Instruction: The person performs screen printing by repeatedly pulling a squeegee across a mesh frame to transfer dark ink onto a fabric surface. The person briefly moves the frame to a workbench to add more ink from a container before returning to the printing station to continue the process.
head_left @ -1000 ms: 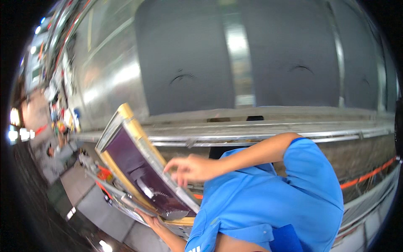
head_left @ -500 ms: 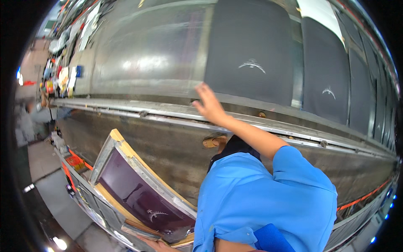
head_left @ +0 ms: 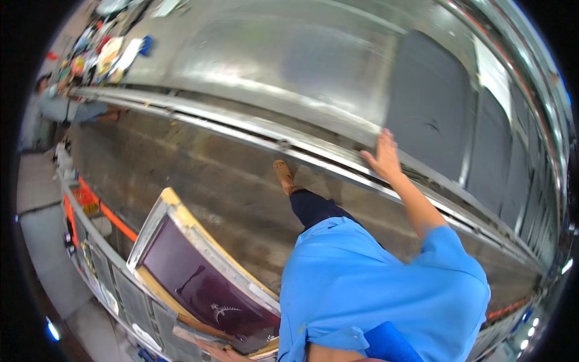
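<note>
My left hand (head_left: pixel 222 352) shows only in part at the bottom edge, gripping the near end of a screen printing frame (head_left: pixel 212 248). Purple mesh fills this frame, with a pale spiky curved design near its lower end and a wet-looking dark patch. A wooden-handled squeegee (head_left: pixel 202 333) lies along the frame's near side, right by the left hand's fingers. My right hand (head_left: pixel 386 158) is open, fingers stretched, over the edge of the long table (head_left: pixel 241 57). It is close to the corner of a dark grey fabric panel (head_left: pixel 429 108); whether it touches the table I cannot tell.
A metal rail (head_left: pixel 253 130) runs along the table's front. More dark panels (head_left: pixel 490 151) lie to the right. Cloths and containers (head_left: pixel 111 57) crowd the far left, where another person (head_left: pixel 72 108) stands. Behind me is a rack with an orange bar (head_left: pixel 108 211).
I have moved left along the table, so the dark panels now appear farther right. My right hand has swung to the right in the picture. The frame stays at my left side.
</note>
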A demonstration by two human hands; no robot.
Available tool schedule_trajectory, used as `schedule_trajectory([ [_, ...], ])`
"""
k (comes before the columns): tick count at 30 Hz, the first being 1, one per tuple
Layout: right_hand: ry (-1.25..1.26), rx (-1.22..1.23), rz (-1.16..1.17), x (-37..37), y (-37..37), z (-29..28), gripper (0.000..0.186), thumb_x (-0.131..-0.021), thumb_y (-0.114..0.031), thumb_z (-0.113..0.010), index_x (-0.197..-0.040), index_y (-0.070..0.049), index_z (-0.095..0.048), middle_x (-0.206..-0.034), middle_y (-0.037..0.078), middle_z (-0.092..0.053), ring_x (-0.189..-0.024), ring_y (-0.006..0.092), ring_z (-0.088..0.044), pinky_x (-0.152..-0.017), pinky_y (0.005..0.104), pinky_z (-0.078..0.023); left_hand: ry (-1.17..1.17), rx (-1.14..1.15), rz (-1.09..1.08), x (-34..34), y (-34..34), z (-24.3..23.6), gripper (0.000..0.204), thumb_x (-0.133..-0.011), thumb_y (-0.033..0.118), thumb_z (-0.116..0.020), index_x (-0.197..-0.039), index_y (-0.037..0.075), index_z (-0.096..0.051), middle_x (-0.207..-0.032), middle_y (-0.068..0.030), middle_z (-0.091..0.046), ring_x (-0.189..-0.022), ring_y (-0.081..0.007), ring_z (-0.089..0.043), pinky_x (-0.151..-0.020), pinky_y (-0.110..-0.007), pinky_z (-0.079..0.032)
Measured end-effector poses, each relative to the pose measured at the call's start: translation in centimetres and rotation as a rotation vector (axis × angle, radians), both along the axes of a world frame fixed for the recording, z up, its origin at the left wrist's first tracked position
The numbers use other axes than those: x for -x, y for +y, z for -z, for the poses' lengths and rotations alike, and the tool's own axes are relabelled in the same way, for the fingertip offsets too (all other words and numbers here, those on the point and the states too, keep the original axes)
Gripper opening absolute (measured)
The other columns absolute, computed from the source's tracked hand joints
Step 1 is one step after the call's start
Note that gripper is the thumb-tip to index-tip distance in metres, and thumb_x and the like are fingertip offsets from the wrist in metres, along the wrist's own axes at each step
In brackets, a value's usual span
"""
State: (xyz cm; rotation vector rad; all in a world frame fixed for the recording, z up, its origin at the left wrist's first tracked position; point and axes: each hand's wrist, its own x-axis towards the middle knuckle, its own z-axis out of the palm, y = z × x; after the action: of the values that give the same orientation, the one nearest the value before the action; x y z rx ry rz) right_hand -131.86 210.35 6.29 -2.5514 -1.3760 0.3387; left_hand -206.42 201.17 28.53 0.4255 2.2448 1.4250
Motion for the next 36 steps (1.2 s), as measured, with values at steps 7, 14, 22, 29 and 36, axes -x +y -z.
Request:
schedule_trajectory([
  [7, 0.025, 0.096, 0.353, -5.6, 0.5, -8.8, 0.055, -0.101, -0.05, -0.052, -0.107, 0.001, -0.074, -0.096, 0.02, -0.074, -0.093, 0.0367, -0.071, -0.085, 0.0433, -0.052, -0.017, -0.013, -0.086, 5.6, 3.4, -4.2, 0.084, -0.097, 0.061, -0.055, -0.147, -0.005, -0.045, -0.148, -0.0186, -0.048, -0.133, -0.0325, -0.048, -0.113, -0.041, -0.035],
  [14, 0.506, -0.724, 0.103, 4.3, 18.2, -9.7, 0.03, -0.104, -0.024, -0.057, -0.112, -0.001, -0.074, -0.104, 0.011, -0.076, -0.099, 0.0179, -0.069, -0.09, 0.0317, -0.052, 0.051, 0.004, -0.045, 10.3, 0.3, -6.2, 0.084, -0.095, 0.061, -0.059, -0.143, -0.007, -0.049, -0.141, -0.0166, -0.054, -0.127, -0.0308, -0.052, -0.107, -0.041, -0.041],
  [22, 1.068, -0.344, -1.128, 38.0, 29.4, -19.8, 0.029, -0.096, -0.021, -0.063, -0.118, -0.003, -0.068, -0.113, 0.016, -0.071, -0.102, 0.0291, -0.069, -0.092, 0.0408, -0.053, 0.059, -0.028, -0.13, 7.5, 0.9, -5.7, 0.081, -0.093, 0.061, -0.063, -0.135, -0.008, -0.057, -0.127, -0.0147, -0.062, -0.114, -0.0266, -0.06, -0.097, -0.038, -0.047],
  [29, 0.352, 0.356, -1.449, 40.7, 26.8, -7.8, 0.051, -0.091, -0.043, -0.066, -0.132, -0.012, -0.063, -0.122, 0.019, -0.068, -0.113, 0.0405, -0.063, -0.096, 0.0486, -0.05, 0.152, -0.024, -0.331, 12.5, -0.5, -4.9, 0.075, -0.09, 0.062, -0.066, -0.118, -0.008, -0.067, -0.108, -0.0115, -0.069, -0.097, -0.023, -0.065, -0.085, -0.037, -0.051],
  [36, 1.605, 0.899, -0.795, 37.2, 27.3, -9.2, 0.052, -0.101, -0.03, -0.062, -0.144, -0.003, -0.051, -0.132, 0.015, -0.064, -0.124, 0.0239, -0.06, -0.105, 0.0359, -0.046, 0.093, 0.085, -0.305, 15.0, 12.6, -6.6, 0.066, -0.09, 0.06, -0.069, -0.103, -0.005, -0.07, -0.091, -0.0061, -0.066, -0.077, -0.0166, -0.06, -0.071, -0.032, -0.049],
])
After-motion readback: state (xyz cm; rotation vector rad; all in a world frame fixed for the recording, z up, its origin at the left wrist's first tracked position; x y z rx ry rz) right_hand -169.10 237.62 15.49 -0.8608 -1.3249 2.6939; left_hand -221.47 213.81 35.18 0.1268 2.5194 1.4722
